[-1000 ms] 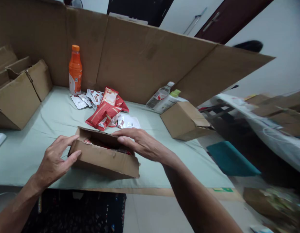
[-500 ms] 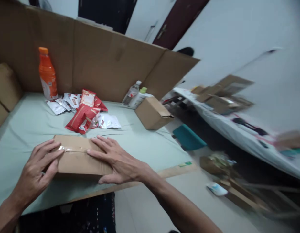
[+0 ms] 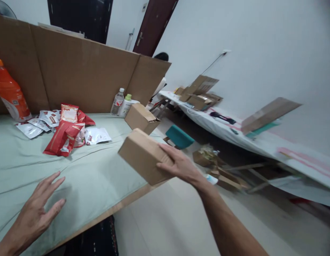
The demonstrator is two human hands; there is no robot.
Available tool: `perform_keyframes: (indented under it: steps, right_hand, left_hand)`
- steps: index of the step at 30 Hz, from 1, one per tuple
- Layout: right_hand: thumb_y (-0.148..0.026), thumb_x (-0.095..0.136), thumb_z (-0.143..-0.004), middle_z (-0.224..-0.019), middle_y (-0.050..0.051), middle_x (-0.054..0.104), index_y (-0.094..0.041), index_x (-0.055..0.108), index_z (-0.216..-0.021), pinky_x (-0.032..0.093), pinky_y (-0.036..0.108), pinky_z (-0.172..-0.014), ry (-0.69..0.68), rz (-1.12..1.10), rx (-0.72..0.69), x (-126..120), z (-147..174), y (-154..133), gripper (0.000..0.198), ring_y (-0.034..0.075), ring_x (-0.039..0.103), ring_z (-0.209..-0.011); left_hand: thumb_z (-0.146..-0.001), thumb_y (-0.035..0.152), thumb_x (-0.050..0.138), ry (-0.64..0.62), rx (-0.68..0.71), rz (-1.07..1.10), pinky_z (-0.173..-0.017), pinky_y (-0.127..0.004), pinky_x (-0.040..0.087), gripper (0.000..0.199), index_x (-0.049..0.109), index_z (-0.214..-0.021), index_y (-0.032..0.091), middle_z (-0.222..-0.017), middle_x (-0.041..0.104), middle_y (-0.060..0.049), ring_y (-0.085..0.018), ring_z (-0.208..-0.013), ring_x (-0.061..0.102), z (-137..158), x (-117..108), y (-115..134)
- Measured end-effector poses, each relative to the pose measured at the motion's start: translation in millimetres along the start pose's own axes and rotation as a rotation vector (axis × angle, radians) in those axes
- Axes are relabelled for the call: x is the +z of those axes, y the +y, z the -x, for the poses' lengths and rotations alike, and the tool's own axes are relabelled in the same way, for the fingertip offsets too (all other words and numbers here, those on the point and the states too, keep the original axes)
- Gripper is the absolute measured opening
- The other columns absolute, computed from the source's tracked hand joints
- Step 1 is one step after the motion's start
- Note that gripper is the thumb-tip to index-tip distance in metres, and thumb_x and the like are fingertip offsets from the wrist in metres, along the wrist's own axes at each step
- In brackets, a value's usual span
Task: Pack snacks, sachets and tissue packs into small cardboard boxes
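My right hand (image 3: 179, 163) grips one end of a brown cardboard box (image 3: 143, 154), which is tilted above the right edge of the table. Its fingers lie over the top and the thumb presses on the near side. My left hand (image 3: 42, 206) hovers over the pale green cloth (image 3: 95, 177), fingers apart and nothing in them. Just behind the held box stands another cardboard box (image 3: 140, 117). Farther back on the cloth lies a pile of red packets (image 3: 65, 137) and white sachets (image 3: 97, 136).
An orange bottle (image 3: 12, 94) stands at the left, a clear bottle (image 3: 117, 102) and a white bottle with a green cap (image 3: 125, 106) at the back. A cardboard panel (image 3: 87, 74) walls the far side. Right of the table are a teal stool (image 3: 179, 137) and a long white-covered table (image 3: 250, 142).
The box has left the table's middle and moved right, lifted in my right hand. My left hand has let go of it. The view has turned right.
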State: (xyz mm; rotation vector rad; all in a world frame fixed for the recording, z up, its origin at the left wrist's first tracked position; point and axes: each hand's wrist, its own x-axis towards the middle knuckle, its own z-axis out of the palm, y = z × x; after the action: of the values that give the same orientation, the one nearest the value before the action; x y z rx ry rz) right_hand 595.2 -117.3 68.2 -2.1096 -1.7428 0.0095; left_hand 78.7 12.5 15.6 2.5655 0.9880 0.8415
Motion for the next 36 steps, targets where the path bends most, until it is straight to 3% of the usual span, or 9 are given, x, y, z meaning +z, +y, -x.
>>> perform_keyframes:
  steps: [6, 12, 15, 16, 18, 21, 25, 30, 36]
  right_hand:
    - [-0.056, 0.071, -0.076, -0.148, 0.021, 0.059, -0.016, 0.053, -0.150, 0.047, 0.056, -0.110, 0.108, 0.052, 0.351, -11, -30, 108, 0.086, 0.042, 0.058, -0.133]
    - [-0.079, 0.051, -0.086, -0.145, 0.035, 0.055, -0.007, 0.048, -0.154, 0.043, 0.063, -0.103, 0.096, 0.149, 0.289, -16, -51, 87, 0.099, 0.052, 0.048, -0.139]
    - [-0.082, 0.036, -0.089, -0.142, 0.035, 0.056, -0.019, 0.044, -0.159, 0.039, 0.075, -0.100, 0.381, 0.267, 0.212, 6, -37, 66, 0.094, 0.054, 0.042, -0.142]
    - [-0.075, 0.035, -0.093, -0.146, 0.028, 0.056, -0.030, 0.040, -0.161, 0.040, 0.073, -0.103, 0.492, 0.209, 0.166, 22, -34, 57, 0.082, 0.049, 0.041, -0.145]
    - [-0.067, 0.042, -0.094, -0.144, 0.017, 0.060, -0.052, 0.042, -0.154, 0.046, 0.068, -0.102, 0.405, 0.066, 0.002, 67, -30, 28, 0.062, 0.044, 0.050, -0.140]
    - [-0.064, 0.042, -0.094, -0.126, 0.020, 0.072, -0.034, 0.071, -0.129, 0.056, 0.070, -0.089, 0.033, -0.057, -0.266, 149, -22, -52, 0.055, 0.046, 0.070, -0.113]
    - [-0.057, 0.051, -0.096, -0.147, 0.019, 0.062, -0.023, 0.068, -0.137, 0.054, 0.065, -0.102, -0.177, -0.126, -0.610, 226, 4, -179, 0.056, 0.043, 0.060, -0.133]
    - [-0.059, 0.059, -0.095, -0.162, 0.016, 0.046, -0.025, 0.050, -0.156, 0.046, 0.062, -0.114, -0.351, -0.297, -0.932, 242, 29, -261, 0.070, 0.040, 0.045, -0.148]
    - [-0.049, 0.064, -0.094, -0.162, 0.017, 0.046, -0.022, 0.056, -0.151, 0.042, 0.062, -0.118, -0.502, -0.276, -0.852, 216, 26, -277, 0.063, 0.038, 0.044, -0.149]
  left_hand:
    - [-0.096, 0.040, 0.060, -0.062, 0.140, -0.084, -0.097, -0.040, 0.062, 0.039, 0.067, -0.135, 0.035, -0.142, 0.068, -0.006, -0.030, -0.126, 0.068, 5, 36, -31]
    - [-0.098, 0.039, 0.058, -0.093, 0.028, -0.123, -0.102, -0.042, 0.060, 0.038, 0.070, -0.133, 0.030, -0.142, 0.067, -0.010, -0.030, -0.128, 0.066, 11, 24, -29]
    - [-0.097, 0.033, 0.060, -0.122, -0.097, -0.104, -0.103, -0.045, 0.059, 0.037, 0.071, -0.132, 0.026, -0.142, 0.067, -0.013, -0.030, -0.132, 0.063, 17, 3, -19]
    - [-0.096, 0.031, 0.061, -0.116, -0.136, -0.101, -0.103, -0.047, 0.059, 0.037, 0.071, -0.131, 0.025, -0.141, 0.067, -0.013, -0.030, -0.133, 0.062, 19, -3, -17]
    - [-0.093, 0.027, 0.064, -0.081, -0.205, -0.118, -0.105, -0.047, 0.058, 0.037, 0.071, -0.129, 0.025, -0.140, 0.068, -0.012, -0.029, -0.132, 0.063, 24, -15, -17]
    - [-0.091, 0.024, 0.067, 0.024, -0.294, -0.177, -0.104, -0.044, 0.059, 0.038, 0.071, -0.129, 0.027, -0.144, 0.065, -0.011, -0.027, -0.131, 0.063, 36, -32, -24]
    - [-0.096, 0.032, 0.062, 0.341, -0.460, -0.312, -0.113, -0.057, 0.050, 0.052, 0.055, -0.147, 0.021, -0.160, 0.043, -0.019, -0.037, -0.146, 0.048, 60, -78, -48]
    - [-0.096, 0.050, 0.062, 0.708, -0.602, -0.633, -0.124, -0.061, 0.031, 0.068, 0.044, -0.153, 0.018, -0.164, 0.037, -0.014, -0.040, -0.154, 0.033, 84, -166, -93]
    - [-0.100, 0.062, 0.039, 0.528, -0.643, -0.604, -0.114, -0.056, 0.038, 0.064, 0.067, -0.122, 0.009, -0.148, 0.057, 0.000, -0.037, -0.147, 0.041, 57, -227, -144]
